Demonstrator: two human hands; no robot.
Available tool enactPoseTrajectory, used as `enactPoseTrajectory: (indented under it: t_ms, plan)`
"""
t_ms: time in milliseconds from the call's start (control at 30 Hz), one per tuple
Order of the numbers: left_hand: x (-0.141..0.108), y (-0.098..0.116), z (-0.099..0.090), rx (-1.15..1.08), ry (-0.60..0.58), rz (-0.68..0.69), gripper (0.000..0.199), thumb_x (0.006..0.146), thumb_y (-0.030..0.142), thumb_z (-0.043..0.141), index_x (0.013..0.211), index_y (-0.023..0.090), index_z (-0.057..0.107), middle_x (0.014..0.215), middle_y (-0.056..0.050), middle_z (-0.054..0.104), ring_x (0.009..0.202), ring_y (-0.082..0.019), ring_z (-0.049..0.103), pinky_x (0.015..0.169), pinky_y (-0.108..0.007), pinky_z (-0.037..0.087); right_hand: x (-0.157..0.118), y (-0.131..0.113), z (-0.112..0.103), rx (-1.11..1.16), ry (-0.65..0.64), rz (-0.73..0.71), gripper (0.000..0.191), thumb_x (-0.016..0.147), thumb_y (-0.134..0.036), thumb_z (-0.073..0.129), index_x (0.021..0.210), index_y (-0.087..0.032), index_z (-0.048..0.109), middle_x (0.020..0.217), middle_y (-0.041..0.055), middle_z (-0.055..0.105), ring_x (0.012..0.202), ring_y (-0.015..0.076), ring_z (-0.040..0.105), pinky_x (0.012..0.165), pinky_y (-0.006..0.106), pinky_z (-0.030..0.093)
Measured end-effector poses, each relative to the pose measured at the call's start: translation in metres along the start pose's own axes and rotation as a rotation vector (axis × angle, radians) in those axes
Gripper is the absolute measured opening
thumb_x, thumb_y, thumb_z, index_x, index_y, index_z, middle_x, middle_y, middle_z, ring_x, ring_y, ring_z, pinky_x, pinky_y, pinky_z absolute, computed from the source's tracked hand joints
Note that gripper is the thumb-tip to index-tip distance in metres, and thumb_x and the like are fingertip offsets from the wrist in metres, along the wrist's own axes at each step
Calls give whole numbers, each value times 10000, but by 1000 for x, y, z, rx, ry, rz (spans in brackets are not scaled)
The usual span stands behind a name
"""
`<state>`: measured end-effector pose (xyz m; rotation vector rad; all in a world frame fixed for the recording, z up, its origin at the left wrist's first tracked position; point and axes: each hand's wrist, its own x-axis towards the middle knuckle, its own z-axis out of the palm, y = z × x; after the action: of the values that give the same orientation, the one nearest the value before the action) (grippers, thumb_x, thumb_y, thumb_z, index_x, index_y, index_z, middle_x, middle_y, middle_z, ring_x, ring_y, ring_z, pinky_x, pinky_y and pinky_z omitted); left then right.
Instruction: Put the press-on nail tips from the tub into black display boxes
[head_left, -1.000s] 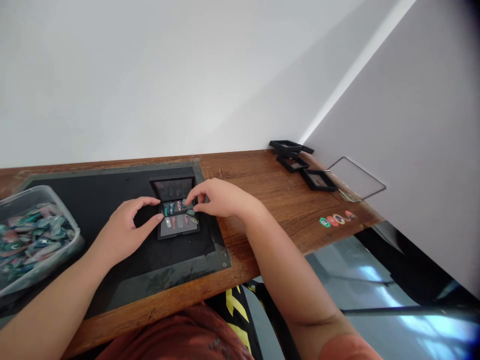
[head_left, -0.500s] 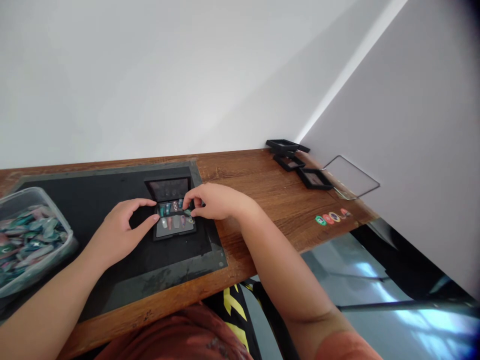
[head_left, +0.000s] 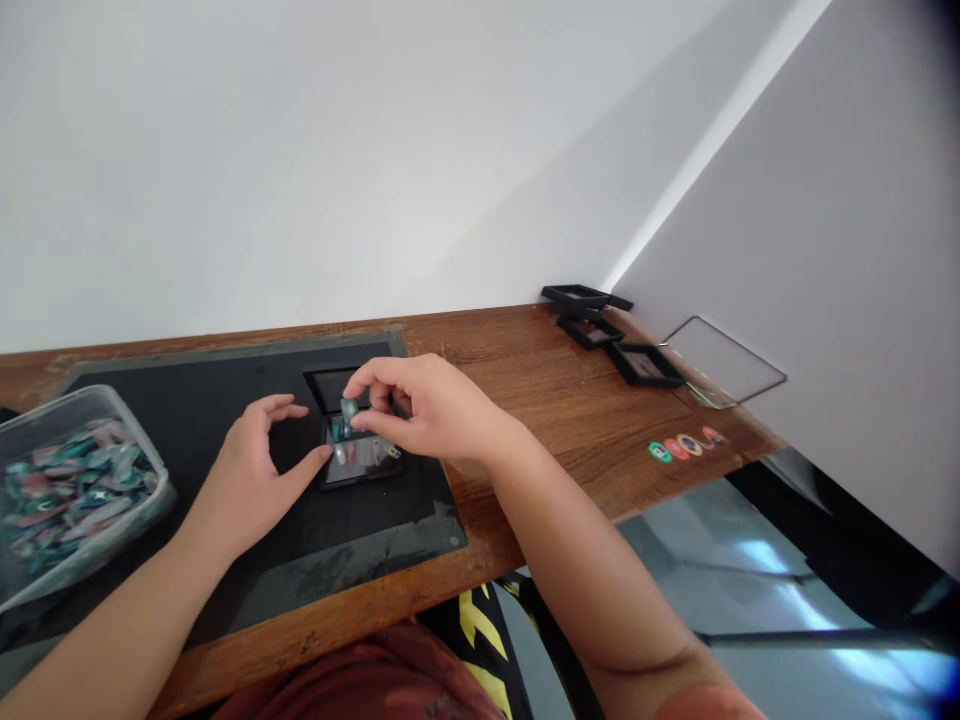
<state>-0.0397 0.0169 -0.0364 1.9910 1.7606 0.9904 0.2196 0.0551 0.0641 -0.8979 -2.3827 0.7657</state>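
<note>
An open black case point(head_left: 363, 478) with its lid raised lies on the black mat, holding rows of teal, pink and whitish nail-shaped pieces. My right hand point(head_left: 427, 405) is over the case and pinches a teal nail piece point(head_left: 349, 410) between thumb and forefinger, above the upper row. It covers part of the lid and that row. On the case's left side, my left hand point(head_left: 259, 465) has its thumb and fingers apart, the thumb tip at the case's edge, with nothing held.
A clear plastic tub point(head_left: 161, 480) full of teal and pink nail pieces stands at the left. Black frames point(head_left: 646, 366) are piled at the back right, near a wire stand point(head_left: 759, 360). Round colored stickers point(head_left: 676, 449) lie on the wooden table point(head_left: 495, 350).
My right hand has risen and shifted left, with a teal piece now visible in its pinch. My left fingers have opened wider. The view has shifted slightly.
</note>
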Motion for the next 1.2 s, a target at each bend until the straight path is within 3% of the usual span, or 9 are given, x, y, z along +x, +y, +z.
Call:
enactPoseTrajectory:
  t_ms: [167,300,433,500,633,933,1200]
  plan:
    - [-9,21,-5,73,156,124,759,832,527,720,1454,260,377,1419,-136,560,1370,-365,503,1176,-578,382,0,-8,7,-28,76,-95,186,962,-306,631,1119,-209,656,832,-24,657,727,109,545,713,242,358]
    - [-17,48,-18,115,242,346,522,885,365,686,1357,249,497,1401,-134,575,1363,-356,481,1189,-579,331,0,-8,16,-15,129,-194,190,964,-318,655,1116,-206,677,815,-31,672,675,94,535,695,228,372]
    - [-19,56,-24,-64,248,532,277,902,222,662,1173,246,610,1168,-91,682,1153,-286,584,1046,-484,443,0,-7,24,52,187,-297,215,939,-344,710,1094,-195,709,767,-43,674,631,80,534,663,217,378]
    - [-17,53,-22,-163,222,534,172,929,154,622,1072,248,643,1038,-57,693,1042,-236,607,956,-408,478,0,-6,26,39,191,-315,210,933,-325,723,1094,-190,723,759,-43,678,634,76,546,656,213,376]
    - [-13,47,-16,-246,180,479,162,938,93,615,947,245,671,953,-25,688,946,-181,616,879,-331,484,0,-6,27,-21,179,-304,190,927,-261,722,1104,-194,740,771,-30,698,668,87,576,658,216,381]
    - [-17,40,-10,-510,-5,220,26,924,208,707,916,232,706,931,-15,732,845,-156,682,804,-273,517,0,-3,25,101,100,-357,264,939,-88,623,1121,-212,768,1017,11,783,799,105,642,727,226,448]
    - [-16,44,-14,-582,-34,209,179,980,245,650,1070,273,802,970,-11,797,867,-147,735,837,-251,557,1,-3,24,156,92,-374,266,949,-89,602,1106,-217,774,902,0,777,731,102,619,678,227,444]
